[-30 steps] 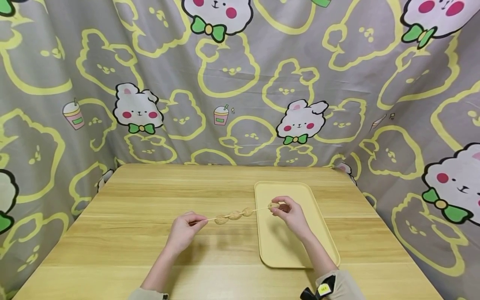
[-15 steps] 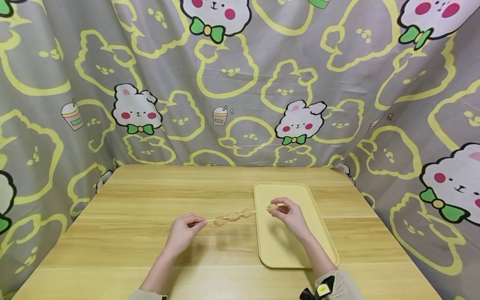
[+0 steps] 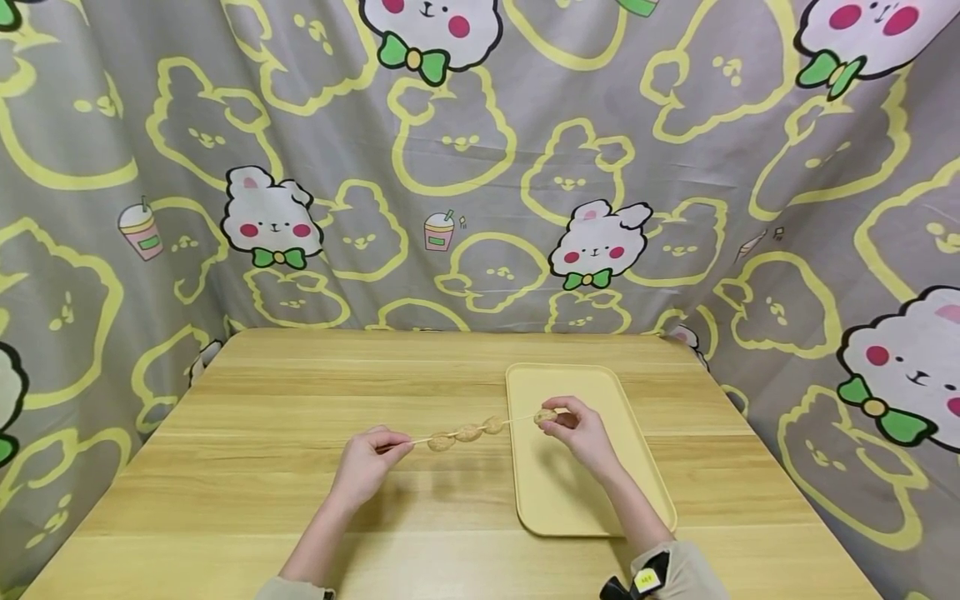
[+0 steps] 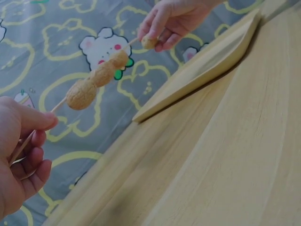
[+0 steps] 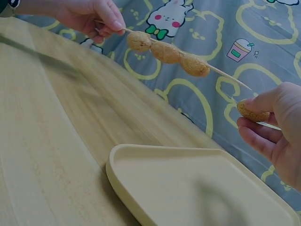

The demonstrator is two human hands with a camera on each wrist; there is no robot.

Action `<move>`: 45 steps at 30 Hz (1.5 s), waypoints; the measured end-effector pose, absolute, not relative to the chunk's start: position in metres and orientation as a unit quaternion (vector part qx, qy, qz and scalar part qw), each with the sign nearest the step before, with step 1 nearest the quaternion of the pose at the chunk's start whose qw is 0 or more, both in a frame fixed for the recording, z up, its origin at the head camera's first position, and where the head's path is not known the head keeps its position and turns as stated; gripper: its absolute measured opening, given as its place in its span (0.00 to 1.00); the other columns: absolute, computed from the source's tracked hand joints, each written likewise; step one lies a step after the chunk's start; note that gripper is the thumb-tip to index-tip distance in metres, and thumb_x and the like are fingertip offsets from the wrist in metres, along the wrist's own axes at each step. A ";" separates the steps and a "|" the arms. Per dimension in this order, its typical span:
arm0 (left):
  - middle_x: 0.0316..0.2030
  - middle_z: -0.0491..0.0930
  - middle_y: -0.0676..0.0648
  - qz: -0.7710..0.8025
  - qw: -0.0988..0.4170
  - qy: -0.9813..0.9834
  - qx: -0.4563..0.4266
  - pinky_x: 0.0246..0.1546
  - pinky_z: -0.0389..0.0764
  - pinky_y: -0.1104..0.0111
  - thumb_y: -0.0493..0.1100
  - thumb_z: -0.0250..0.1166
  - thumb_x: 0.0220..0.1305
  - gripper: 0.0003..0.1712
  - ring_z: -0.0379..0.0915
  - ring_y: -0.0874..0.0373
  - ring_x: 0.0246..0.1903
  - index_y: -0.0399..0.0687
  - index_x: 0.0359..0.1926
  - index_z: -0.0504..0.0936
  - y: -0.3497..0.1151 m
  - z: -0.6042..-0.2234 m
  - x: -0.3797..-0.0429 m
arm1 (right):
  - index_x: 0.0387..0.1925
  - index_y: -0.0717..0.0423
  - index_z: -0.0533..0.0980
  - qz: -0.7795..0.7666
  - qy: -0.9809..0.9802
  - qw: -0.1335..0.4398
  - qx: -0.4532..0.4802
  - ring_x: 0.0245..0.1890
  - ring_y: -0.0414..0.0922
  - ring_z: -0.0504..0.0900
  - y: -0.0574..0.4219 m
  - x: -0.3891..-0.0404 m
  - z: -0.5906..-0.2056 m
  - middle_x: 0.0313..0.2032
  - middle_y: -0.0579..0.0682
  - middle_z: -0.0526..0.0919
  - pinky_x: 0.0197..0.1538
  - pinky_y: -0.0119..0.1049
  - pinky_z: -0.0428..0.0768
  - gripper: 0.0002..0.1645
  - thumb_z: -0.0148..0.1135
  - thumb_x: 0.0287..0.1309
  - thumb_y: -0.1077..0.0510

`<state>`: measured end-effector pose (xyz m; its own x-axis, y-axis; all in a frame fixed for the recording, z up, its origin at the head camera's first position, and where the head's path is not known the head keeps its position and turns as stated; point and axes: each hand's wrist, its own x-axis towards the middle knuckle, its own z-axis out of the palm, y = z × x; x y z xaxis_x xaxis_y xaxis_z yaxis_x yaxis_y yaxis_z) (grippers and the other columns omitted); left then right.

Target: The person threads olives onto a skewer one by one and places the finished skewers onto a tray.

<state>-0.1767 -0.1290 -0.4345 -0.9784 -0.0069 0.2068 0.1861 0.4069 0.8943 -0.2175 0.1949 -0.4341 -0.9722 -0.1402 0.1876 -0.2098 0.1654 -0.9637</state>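
My left hand pinches one end of a thin wooden skewer, whose lower part runs back under the palm. Three golden-brown, rough-skinned balls of food are threaded along it, pressed close together. Past them a bare length of stick ends in a point. My right hand holds a fourth, loose ball between thumb and fingertips. In the right wrist view the skewer's tip lies just above and left of this ball. Both hands are raised, the right over the tray.
The pale yellow tray, with a low raised rim, lies on the right half of the wooden table. A grey curtain with cartoon bears and rabbits hangs behind and along both sides. A black strap circles the right wrist.
The hands, skewer and balls have kept almost the same places, with the loose ball turned slightly in the right fingers. The head view has shifted a little.
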 end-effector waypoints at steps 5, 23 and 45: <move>0.25 0.79 0.52 -0.542 0.085 -0.834 -0.056 0.30 0.74 0.72 0.35 0.68 0.53 0.02 0.73 0.61 0.28 0.41 0.30 0.86 -0.129 -0.434 -0.176 | 0.46 0.71 0.72 0.633 -0.765 0.028 0.116 0.33 0.39 0.80 0.193 -0.217 -0.434 0.39 0.62 0.77 0.42 0.41 0.79 0.19 0.64 0.51 0.71; 0.25 0.79 0.53 -0.531 0.088 -0.841 -0.059 0.31 0.74 0.72 0.36 0.68 0.54 0.02 0.74 0.61 0.29 0.42 0.29 0.86 -0.128 -0.436 -0.176 | 0.43 0.70 0.74 0.629 -0.766 0.042 0.124 0.29 0.39 0.79 0.187 -0.213 -0.430 0.33 0.58 0.79 0.38 0.37 0.80 0.18 0.66 0.48 0.70; 0.25 0.79 0.51 -0.555 0.085 -0.826 -0.049 0.30 0.73 0.72 0.35 0.68 0.54 0.02 0.73 0.61 0.28 0.41 0.30 0.86 -0.127 -0.431 -0.172 | 0.40 0.80 0.71 0.691 -0.704 0.037 0.161 0.29 0.40 0.82 0.181 -0.213 -0.432 0.32 0.61 0.82 0.37 0.34 0.80 0.16 0.63 0.50 0.73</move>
<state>-0.1716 -0.1273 -0.4314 -0.9806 -0.0133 0.1956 0.1760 0.3794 0.9083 -0.2127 0.1813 -0.4319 -0.9457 -0.1746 0.2741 -0.2772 -0.0070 -0.9608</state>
